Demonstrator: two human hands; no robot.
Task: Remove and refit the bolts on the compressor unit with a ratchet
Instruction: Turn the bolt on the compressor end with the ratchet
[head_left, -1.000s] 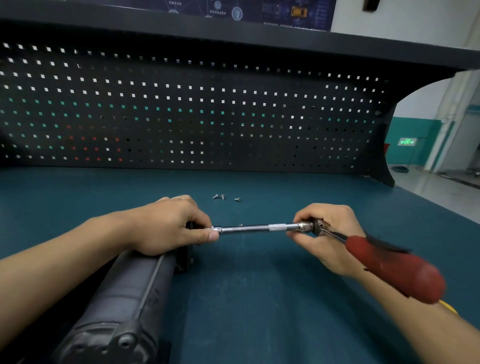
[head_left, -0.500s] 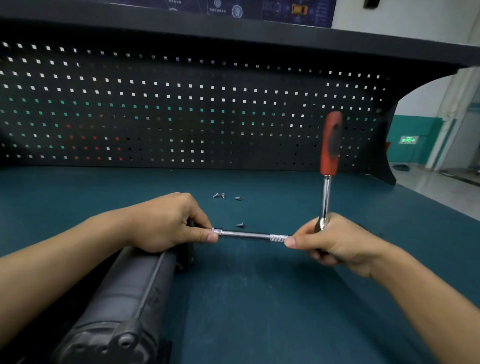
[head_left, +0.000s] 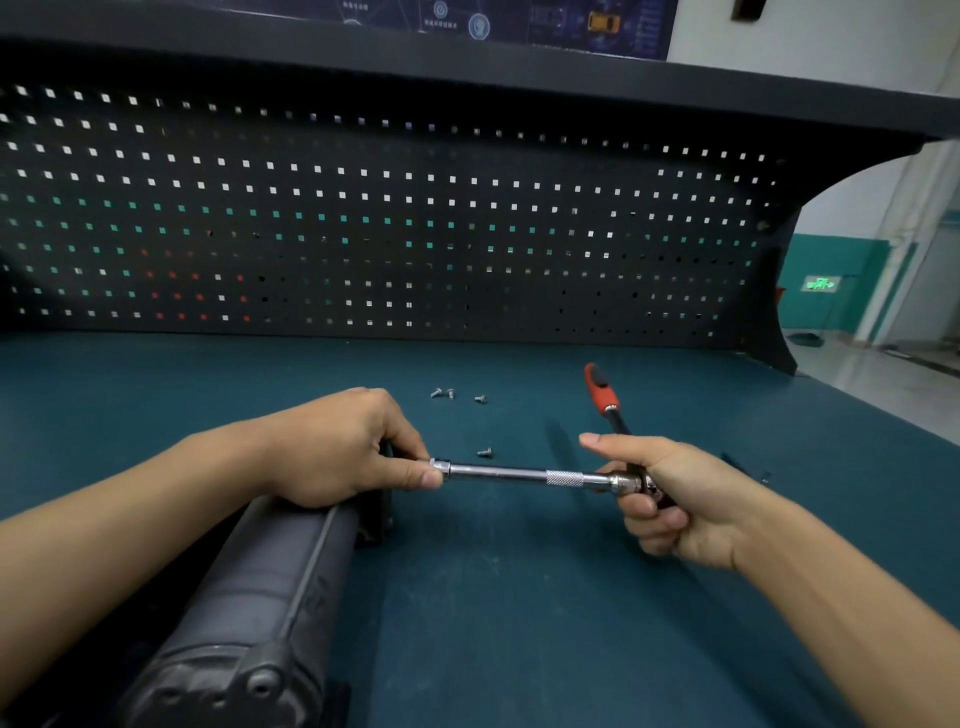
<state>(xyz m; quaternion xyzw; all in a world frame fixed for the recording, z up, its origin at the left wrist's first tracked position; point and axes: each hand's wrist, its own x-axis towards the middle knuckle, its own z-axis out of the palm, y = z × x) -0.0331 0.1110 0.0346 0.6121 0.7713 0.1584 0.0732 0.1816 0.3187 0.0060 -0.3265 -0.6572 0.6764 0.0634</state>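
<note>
Bench: teal workbench top (head_left: 519, 623), backed by pegboard (head_left: 415, 234).
Compressor unit (head_left: 270, 587): laid at 7 o'clock.
Ratchet (head_left: 602, 387): head gripped by right hand (head_left: 675, 493); extension bar (head_left: 509, 473) pinched by left hand (head_left: 332, 447) at the compressor's end.
Loose bolts (head_left: 484, 453): laid at 12 o'clock; removal judged mostly done, refitting left.

Open benchtop (head_left: 519, 623) — loose bolts (head_left: 484, 452) beyond

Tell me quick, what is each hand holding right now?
Left hand: closed, pinching the socket end of the extension bar at the compressor unit.
Right hand: closed, gripping the ratchet at its head.
</note>
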